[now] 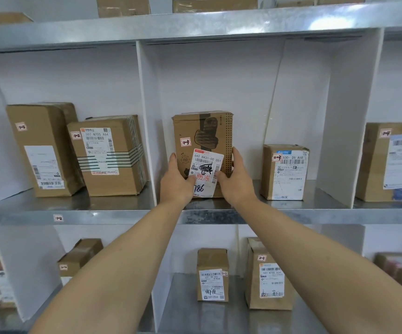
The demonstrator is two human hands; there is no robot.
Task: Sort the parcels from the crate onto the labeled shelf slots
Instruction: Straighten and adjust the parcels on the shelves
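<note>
Both hands clamp one parcel (202,131) between them. The left hand (177,179) has its fingers curled on the left edge, the right hand (235,179) wraps the right edge, and both thumbs press the front label. The parcel stands upright, apparently resting on the shelf (219,216) in the middle slot. Its tag (185,142), just above the left fingers, reads 1-3. Right of the right fingers, apart, a second box (284,172) bears the same mark, so the slot appears correct. The two-sided grip likely steadies the tall parcel.
</note>
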